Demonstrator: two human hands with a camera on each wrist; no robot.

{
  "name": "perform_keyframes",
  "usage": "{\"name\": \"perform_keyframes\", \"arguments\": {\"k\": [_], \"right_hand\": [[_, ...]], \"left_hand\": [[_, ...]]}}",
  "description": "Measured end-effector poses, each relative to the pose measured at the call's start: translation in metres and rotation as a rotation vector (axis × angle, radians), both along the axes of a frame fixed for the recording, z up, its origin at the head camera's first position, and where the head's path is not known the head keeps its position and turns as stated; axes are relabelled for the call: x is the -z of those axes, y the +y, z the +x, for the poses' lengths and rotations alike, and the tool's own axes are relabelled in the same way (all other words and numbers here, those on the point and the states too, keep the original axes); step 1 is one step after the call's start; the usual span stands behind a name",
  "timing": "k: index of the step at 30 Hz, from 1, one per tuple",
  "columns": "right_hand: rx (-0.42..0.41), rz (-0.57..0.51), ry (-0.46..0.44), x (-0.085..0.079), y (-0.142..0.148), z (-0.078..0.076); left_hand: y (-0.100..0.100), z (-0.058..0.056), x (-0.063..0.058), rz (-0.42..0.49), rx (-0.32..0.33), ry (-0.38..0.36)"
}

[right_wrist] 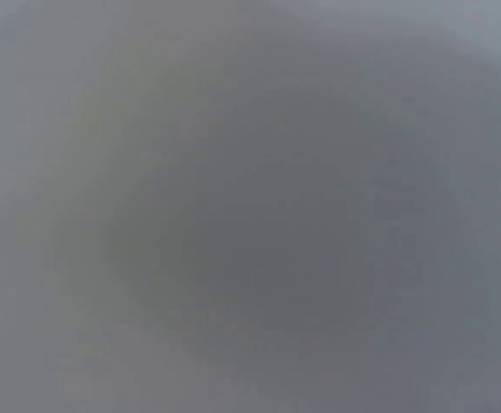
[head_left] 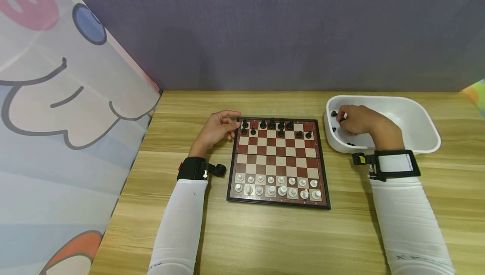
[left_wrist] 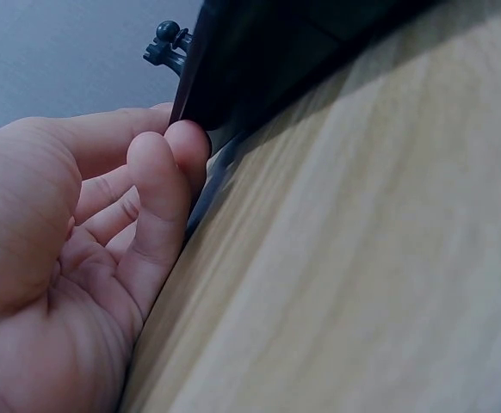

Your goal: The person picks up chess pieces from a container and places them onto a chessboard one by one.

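Observation:
A folding magnetic chessboard (head_left: 280,162) lies on the table. White chess pieces (head_left: 282,190) fill its two near rows, and several black chess pieces (head_left: 272,123) stand in the two far rows. My left hand (head_left: 217,128) holds the board's far left corner, with thumb and fingers on the edge; the left wrist view shows these fingertips against the dark rim (left_wrist: 233,86). Inside the white tray (head_left: 411,117), my right hand (head_left: 358,120) reaches down with curled fingers and pinches a black chess piece (head_left: 342,120), mostly hidden. The right wrist view is only a grey blur.
More black pieces (head_left: 334,113) lie at the tray's left end. The tray stands right of the board on the wood-grain table (head_left: 273,241). A grey partition (head_left: 265,30) rises behind, and a cartoon-printed sheet (head_left: 57,148) borders the left side.

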State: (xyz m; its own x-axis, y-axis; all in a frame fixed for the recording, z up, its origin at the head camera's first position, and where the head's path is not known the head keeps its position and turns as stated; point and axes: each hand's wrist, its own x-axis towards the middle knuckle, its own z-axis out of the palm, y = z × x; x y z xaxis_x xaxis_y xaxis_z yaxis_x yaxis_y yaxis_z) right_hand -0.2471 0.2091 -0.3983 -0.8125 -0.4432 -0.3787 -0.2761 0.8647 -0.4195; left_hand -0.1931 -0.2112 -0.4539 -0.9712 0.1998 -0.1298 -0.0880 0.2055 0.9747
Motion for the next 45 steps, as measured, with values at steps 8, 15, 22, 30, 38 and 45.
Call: {"name": "perform_keyframes", "arguments": {"k": [8, 15, 22, 30, 38, 45], "right_hand": [[-0.015, 0.01, 0.167, -0.002, 0.0, -0.002], [0.036, -0.013, 0.202, -0.009, 0.001, -0.002], [0.082, -0.055, 0.27, -0.015, -0.001, 0.001], [0.091, -0.098, 0.349, -0.021, -0.006, 0.005], [0.082, -0.115, 0.39, -0.028, -0.012, 0.008], [0.07, -0.14, 0.453, -0.03, -0.015, 0.01]], "left_hand": [[0.0, 0.0, 0.001, 0.012, -0.004, -0.014], [0.0, 0.0, 0.001, 0.002, -0.003, -0.006], [0.0, 0.0, -0.001, -0.001, -0.004, -0.008], [0.0, 0.001, -0.001, 0.004, -0.007, -0.009], [0.0, 0.001, -0.001, 0.003, -0.005, -0.016], [0.0, 0.001, 0.0, 0.001, -0.007, -0.007]]}}
